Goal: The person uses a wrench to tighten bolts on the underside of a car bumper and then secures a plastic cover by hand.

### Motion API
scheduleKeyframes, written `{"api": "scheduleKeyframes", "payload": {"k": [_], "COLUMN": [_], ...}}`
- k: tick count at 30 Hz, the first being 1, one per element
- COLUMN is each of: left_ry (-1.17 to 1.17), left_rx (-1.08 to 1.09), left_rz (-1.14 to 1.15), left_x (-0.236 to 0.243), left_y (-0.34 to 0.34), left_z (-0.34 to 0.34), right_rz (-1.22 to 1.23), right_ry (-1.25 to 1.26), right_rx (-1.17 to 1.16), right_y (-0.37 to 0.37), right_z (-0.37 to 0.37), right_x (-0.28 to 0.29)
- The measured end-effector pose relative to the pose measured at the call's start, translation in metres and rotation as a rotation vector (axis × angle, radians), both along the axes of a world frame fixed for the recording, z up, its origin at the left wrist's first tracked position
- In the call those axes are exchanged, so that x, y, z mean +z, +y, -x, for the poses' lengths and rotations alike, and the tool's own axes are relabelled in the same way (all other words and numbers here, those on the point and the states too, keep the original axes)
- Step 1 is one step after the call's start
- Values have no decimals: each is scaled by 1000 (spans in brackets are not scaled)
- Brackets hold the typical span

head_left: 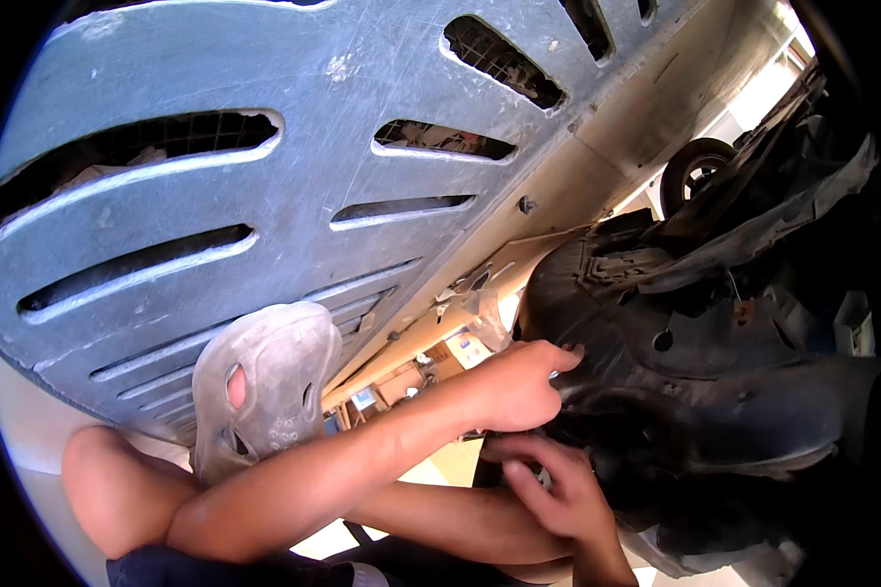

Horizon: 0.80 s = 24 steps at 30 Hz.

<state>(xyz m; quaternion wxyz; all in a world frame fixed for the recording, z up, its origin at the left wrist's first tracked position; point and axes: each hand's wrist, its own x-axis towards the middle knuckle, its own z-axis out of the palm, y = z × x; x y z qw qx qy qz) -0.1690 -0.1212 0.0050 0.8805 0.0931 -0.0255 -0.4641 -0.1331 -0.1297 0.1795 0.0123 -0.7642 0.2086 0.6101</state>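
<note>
Grey slotted underbody panel (294, 147) overhead; grey sandal (264, 386); wheel (695, 168) beyond

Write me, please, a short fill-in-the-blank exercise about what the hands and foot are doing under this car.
1. Both hands rest on a crumpled plastic liner whose colour is ____.
2. The big grey panel overhead is pierced by long ____.
3. The sole of a grey sandal is pressed against the ____ panel.
4. The left hand sits ____ the right hand in the picture.

Missing words: black; slots; grey; above
</note>
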Motion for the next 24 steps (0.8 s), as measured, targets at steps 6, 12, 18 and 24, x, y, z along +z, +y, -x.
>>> {"api": "scheduleKeyframes", "payload": {"k": [6, 12, 18, 24], "left_ry": [157, -2, 187, 19], "left_rx": [-39, 21, 383, 450], "left_rz": [74, -300, -731, -602], "left_x": [5, 5, -2, -38], "left_y": [-1, 10, -6, -50], "left_z": [1, -9, -16, -77], "right_rz": [278, 151, -39, -244], "right_ry": [-542, -559, 14, 799], "right_rx": [-1211, -1648, -1002, -945], "right_y": [-74, -87, -116, -117], "right_z": [35, 63, 86, 145], "right_x": [-45, -102, -118, -131]}}
